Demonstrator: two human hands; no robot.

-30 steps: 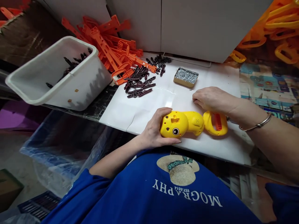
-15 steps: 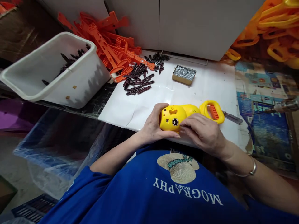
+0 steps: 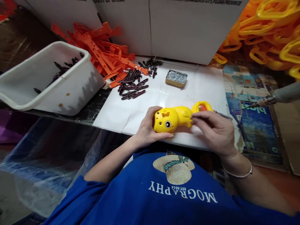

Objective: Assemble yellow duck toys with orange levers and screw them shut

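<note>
A yellow plastic toy (image 3: 172, 118) with a round eyed head and an orange-lined handle loop lies on the white sheet (image 3: 201, 84) near the table's front edge. My left hand (image 3: 146, 128) wraps around the toy's head end. My right hand (image 3: 214, 129) rests on the toy's middle and handle with the fingers curled in a pinch; what they pinch, if anything, is too small to name. A small tin of silver screws (image 3: 176, 78) stands farther back on the sheet.
A white tub (image 3: 47, 81) with dark pins stands at the left. Orange plastic strips (image 3: 103, 53) and loose dark pins (image 3: 133, 86) lie behind. Yellow handle parts (image 3: 269, 28) pile up at the right. A powered screwdriver (image 3: 276, 97) hangs at the right edge.
My right hand came back from near the screw tin to the toy, first at its head, now at its middle. The toy turned slightly. The screwdriver came into view.
</note>
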